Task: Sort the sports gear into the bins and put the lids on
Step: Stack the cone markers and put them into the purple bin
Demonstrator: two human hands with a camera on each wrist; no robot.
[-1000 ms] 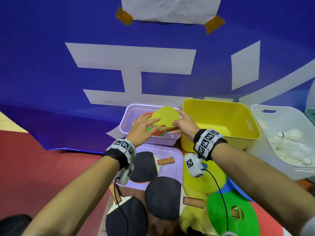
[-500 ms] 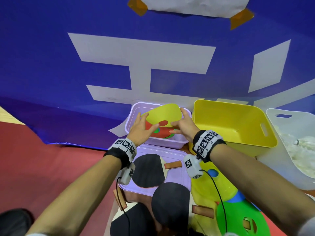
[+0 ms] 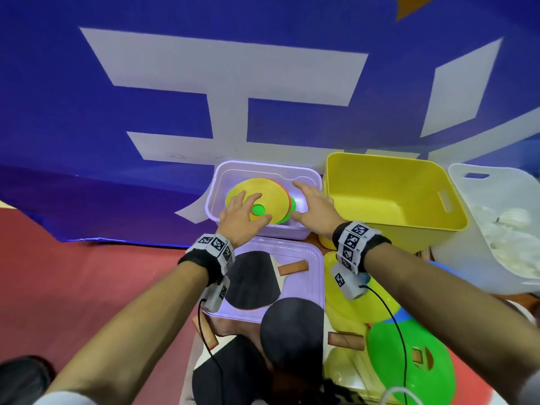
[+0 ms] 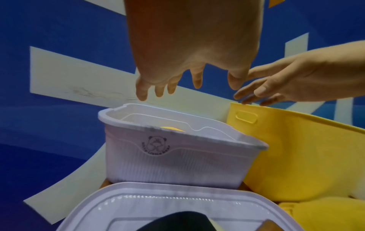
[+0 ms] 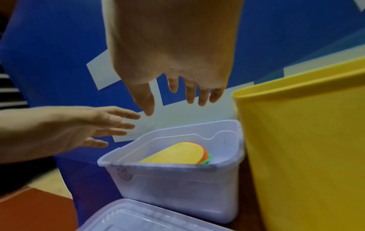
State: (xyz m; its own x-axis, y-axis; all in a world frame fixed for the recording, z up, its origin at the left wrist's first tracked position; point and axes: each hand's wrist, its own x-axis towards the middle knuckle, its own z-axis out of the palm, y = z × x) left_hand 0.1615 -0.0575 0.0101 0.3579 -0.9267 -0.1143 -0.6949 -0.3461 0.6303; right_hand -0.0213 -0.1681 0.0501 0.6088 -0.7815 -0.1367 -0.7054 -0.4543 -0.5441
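Now that the stack of flat cones has left my hands and settled in the lilac bin (image 3: 264, 171), both hands are free where half a second ago they were tilting it over the rim. That reads to me as one load of gear sorted, with plenty still waiting on the worktop.

Largest first: the yellow bin (image 3: 391, 197) stands just beside the lilac one and looks empty from the head view. The lilac lid (image 3: 317, 258) lies in front of its bin, with a black paddle (image 3: 252, 280) on top of it, so I judge the lid cannot go on until that paddle is moved.

The cone stack (image 3: 263, 197) rests tilted inside the bin: a yellow disc on top, orange and green edges showing beneath on its right side, and green showing through the centre hole. Whether it sits fully on the floor or leans on a wall, I cannot say; the wrist views only catch its upper edge.

My left hand (image 3: 242, 217) hovers over the stack, fingers spread and loose, holding nothing. My right hand (image 3: 314, 209) is likewise slack above the bin's right end, fingers extended.
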